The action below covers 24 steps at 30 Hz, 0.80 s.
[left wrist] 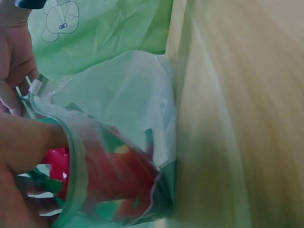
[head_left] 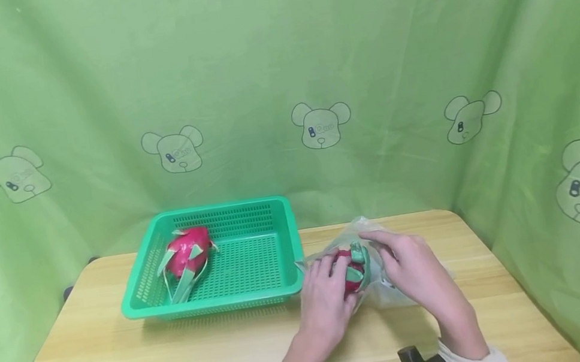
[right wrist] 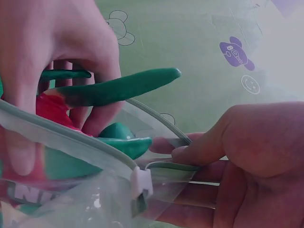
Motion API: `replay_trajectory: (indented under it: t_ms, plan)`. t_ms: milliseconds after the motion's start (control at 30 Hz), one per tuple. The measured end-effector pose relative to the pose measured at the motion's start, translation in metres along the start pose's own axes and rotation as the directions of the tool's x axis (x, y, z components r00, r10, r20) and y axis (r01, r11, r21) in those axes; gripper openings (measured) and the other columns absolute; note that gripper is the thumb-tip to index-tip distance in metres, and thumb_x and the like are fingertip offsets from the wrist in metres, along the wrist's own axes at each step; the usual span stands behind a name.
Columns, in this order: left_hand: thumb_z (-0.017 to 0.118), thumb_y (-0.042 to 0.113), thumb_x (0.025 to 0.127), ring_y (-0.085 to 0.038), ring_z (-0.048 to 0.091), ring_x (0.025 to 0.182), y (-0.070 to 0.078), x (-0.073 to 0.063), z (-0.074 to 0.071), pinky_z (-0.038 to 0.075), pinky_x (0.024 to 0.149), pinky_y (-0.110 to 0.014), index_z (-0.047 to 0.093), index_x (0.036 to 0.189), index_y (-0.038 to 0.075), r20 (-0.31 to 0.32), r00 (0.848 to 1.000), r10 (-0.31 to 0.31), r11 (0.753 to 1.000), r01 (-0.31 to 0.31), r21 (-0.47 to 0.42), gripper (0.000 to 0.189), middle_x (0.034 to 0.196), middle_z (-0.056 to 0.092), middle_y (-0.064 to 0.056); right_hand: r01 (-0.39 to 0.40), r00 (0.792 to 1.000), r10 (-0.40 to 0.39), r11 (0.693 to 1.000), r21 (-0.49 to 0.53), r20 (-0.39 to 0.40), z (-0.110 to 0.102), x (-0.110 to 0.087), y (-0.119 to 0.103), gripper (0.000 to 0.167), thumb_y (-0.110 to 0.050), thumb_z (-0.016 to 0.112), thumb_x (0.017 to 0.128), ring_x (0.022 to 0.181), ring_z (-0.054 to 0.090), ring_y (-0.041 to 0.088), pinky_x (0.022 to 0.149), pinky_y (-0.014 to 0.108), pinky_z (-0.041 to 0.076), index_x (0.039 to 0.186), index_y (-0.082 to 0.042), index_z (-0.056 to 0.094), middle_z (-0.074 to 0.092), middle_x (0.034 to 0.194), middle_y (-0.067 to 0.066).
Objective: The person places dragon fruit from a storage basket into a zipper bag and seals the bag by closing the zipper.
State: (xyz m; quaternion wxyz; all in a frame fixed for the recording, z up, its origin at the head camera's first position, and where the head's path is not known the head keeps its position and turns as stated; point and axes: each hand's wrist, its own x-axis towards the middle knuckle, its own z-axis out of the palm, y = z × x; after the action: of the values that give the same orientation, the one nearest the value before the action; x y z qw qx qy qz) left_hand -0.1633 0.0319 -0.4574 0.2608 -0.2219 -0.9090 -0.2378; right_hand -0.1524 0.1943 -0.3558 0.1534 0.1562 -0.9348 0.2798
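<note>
My left hand (head_left: 325,298) grips a red dragon fruit (right wrist: 58,112) with green leaf tips. The fruit sits in the mouth of a clear zip bag (left wrist: 137,90), partly inside it, and its lower part shows through the plastic in the left wrist view. Some of the left fingers reach inside the bag's rim. My right hand (head_left: 414,265) pinches the bag's zip edge between thumb and fingers, close to the white slider (right wrist: 141,182). Long green leaves of the fruit stick out above the opening in the right wrist view.
Left of the hands stands a green plastic basket (head_left: 218,302) holding another dragon fruit (head_left: 186,252). Both basket and bag are on a wooden table (head_left: 192,356). A green curtain (head_left: 253,58) printed with bear heads encloses the back and sides.
</note>
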Motion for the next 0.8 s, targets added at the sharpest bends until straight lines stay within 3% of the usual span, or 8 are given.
replay_trajectory:
  t_ms: [200, 400, 500, 600, 800]
  plan:
    - [0.094, 0.026, 0.073, -0.026, 0.057, 0.125, 0.0, 0.0, -0.002, 0.048, 0.107, -0.043, 0.052, 0.141, 0.022, 0.109, 0.994, 0.02, 1.0, -0.019, -0.004, 0.08, 0.14, 0.057, -0.01, -0.001, 1.0, 0.002, 1.0, -0.015, 0.026, -0.002, 0.0, 0.003, 0.035, 0.006, 0.054, 0.098, 0.055, 0.045, 0.01, 0.052, 0.027, 0.044, 0.128, -0.001, 0.069, 0.072, 0.115, 0.022]
    - [0.09, 0.018, 0.077, -0.031, 0.053, 0.131, 0.002, -0.002, 0.001, 0.031, 0.118, -0.058, 0.045, 0.149, 0.025, 0.206, 0.979, -0.013, 0.998, 0.025, -0.054, 0.085, 0.147, 0.051, -0.015, -0.004, 0.999, 0.005, 1.0, -0.027, 0.038, -0.005, -0.005, 0.01, 0.035, 0.006, 0.054, 0.098, 0.073, 0.057, 0.019, 0.066, 0.036, 0.05, 0.127, -0.003, 0.071, 0.072, 0.118, 0.021]
    - [0.089, 0.014, 0.078, -0.034, 0.05, 0.134, 0.004, -0.004, 0.006, 0.033, 0.116, -0.061, 0.043, 0.151, 0.027, 0.226, 0.974, -0.019, 0.995, 0.041, -0.093, 0.088, 0.15, 0.045, -0.018, -0.007, 0.999, 0.008, 1.0, -0.03, 0.041, -0.006, -0.006, 0.013, 0.034, 0.006, 0.054, 0.098, 0.078, 0.059, 0.021, 0.07, 0.04, 0.051, 0.127, -0.003, 0.071, 0.072, 0.118, 0.02]
    - [0.09, 0.012, 0.076, -0.035, 0.046, 0.135, 0.006, -0.006, 0.009, 0.04, 0.113, -0.057, 0.044, 0.151, 0.03, 0.216, 0.976, -0.012, 0.995, 0.033, -0.094, 0.089, 0.151, 0.041, -0.018, -0.017, 0.998, 0.018, 1.0, -0.025, 0.052, -0.008, -0.008, 0.013, 0.034, 0.005, 0.054, 0.099, 0.076, 0.058, 0.019, 0.069, 0.038, 0.051, 0.127, -0.003, 0.071, 0.072, 0.117, 0.02]
    - [0.096, 0.029, 0.07, -0.033, 0.049, 0.127, 0.005, -0.006, 0.011, 0.044, 0.108, -0.057, 0.054, 0.141, 0.035, 0.084, 0.996, 0.014, 1.0, -0.015, 0.015, 0.084, 0.139, 0.048, -0.013, -0.031, 0.997, 0.031, 1.0, -0.005, 0.069, -0.014, -0.008, 0.012, 0.036, 0.005, 0.052, 0.099, 0.059, 0.046, 0.013, 0.057, 0.03, 0.044, 0.13, -0.005, 0.07, 0.072, 0.114, 0.02]
